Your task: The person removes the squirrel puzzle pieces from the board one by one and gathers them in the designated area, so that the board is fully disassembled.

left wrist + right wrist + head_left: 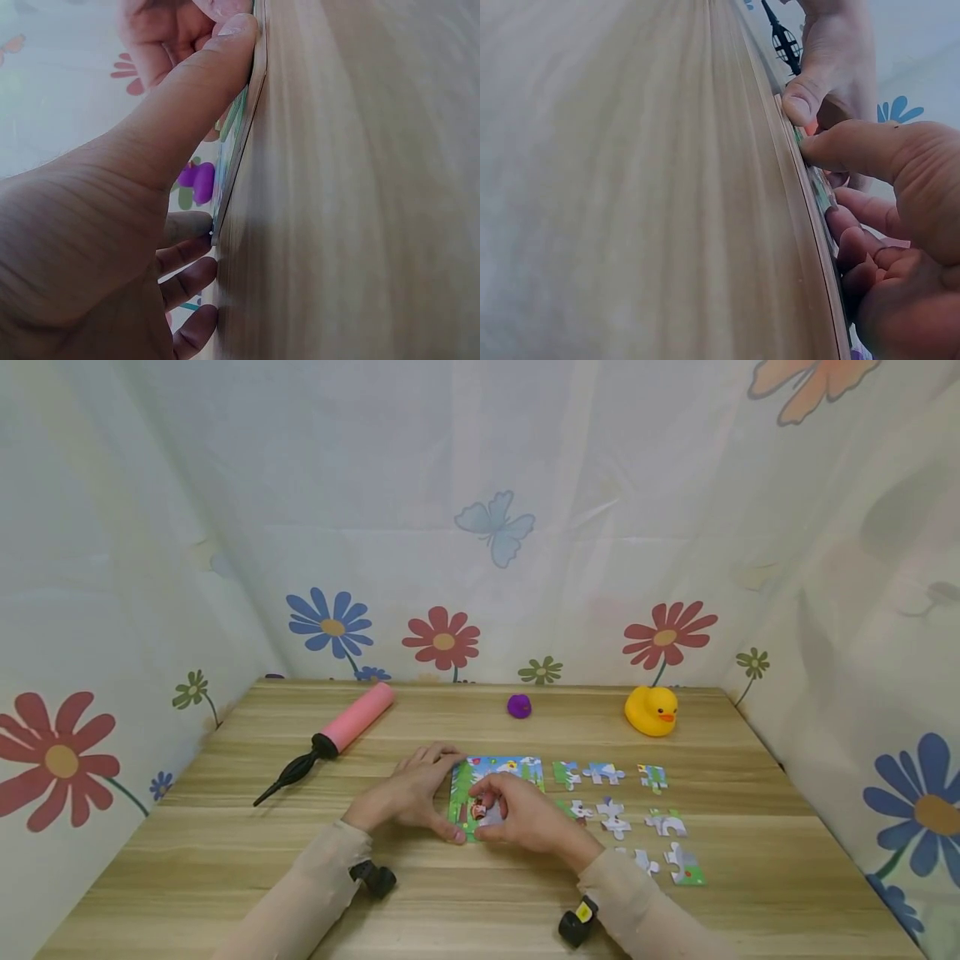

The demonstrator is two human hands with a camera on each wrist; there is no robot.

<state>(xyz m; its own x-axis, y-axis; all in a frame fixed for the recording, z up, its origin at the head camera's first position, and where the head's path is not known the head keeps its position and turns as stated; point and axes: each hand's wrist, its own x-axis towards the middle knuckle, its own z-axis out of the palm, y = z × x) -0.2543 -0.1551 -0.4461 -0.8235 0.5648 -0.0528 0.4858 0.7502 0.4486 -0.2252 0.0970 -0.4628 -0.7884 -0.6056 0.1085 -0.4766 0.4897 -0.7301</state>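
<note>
A jigsaw board (497,763) with a colourful picture lies flat on the table. My left hand (411,789) spans its left side, thumb at the near corner and fingertips along the far part. Over the board, my right hand (525,814) has its fingers bent down and its thumb low, around a puzzle piece (477,810) showing a small red-brown figure. In the right wrist view, the right thumb and fingertips meet the board surface (823,196). The right hand covers much of the picture. Loose puzzle pieces (613,818) lie in rough rows just right of the board.
Toward the back stand a small purple duck (519,706) and a larger yellow duck (651,711). A pink hand pump (358,718) with a black nozzle lies at the left of the wooden table (450,910). Flower-printed curtains (480,460) enclose the back and sides.
</note>
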